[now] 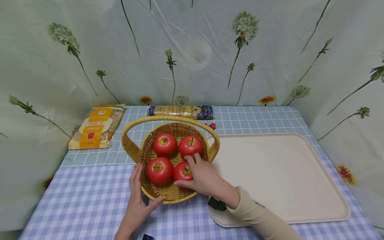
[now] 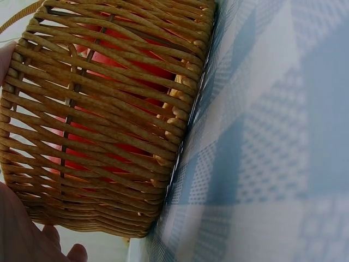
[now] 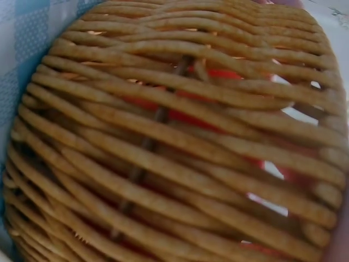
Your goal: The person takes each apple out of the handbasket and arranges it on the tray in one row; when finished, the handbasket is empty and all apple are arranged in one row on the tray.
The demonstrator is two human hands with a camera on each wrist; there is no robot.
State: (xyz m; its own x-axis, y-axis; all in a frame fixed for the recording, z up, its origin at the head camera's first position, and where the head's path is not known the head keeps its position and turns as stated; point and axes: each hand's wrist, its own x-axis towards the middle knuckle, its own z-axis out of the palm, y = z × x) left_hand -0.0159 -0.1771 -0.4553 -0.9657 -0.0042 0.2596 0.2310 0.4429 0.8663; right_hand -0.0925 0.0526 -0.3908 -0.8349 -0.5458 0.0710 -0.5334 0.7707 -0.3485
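A: Where's the apple you're touching?

B: My red apple [image 1: 182, 171] sits inside the basket [image 1: 166, 192], at about 4 o'clock, next to the other three apples [image 1: 160, 171].

A: What are your hands doing?

B: My right hand [image 1: 205, 175] has the apple, thumb at its 7 o'clock side and fingertips near 1 o'clock. My left hand [image 1: 138, 204] holds the outside of the basket, fingers near 9 o'clock, thumb at the rim near 7.

A: Which hand is closer to it?

B: My right one! From there the apple lies at 9 o'clock. From my left hand, it's at 2 o'clock. It's round, so no side is long.

A: And the tray?

B: The big pale tray [image 1: 279, 176] is at 3 o'clock from the basket, on the desk [image 1: 90, 200].
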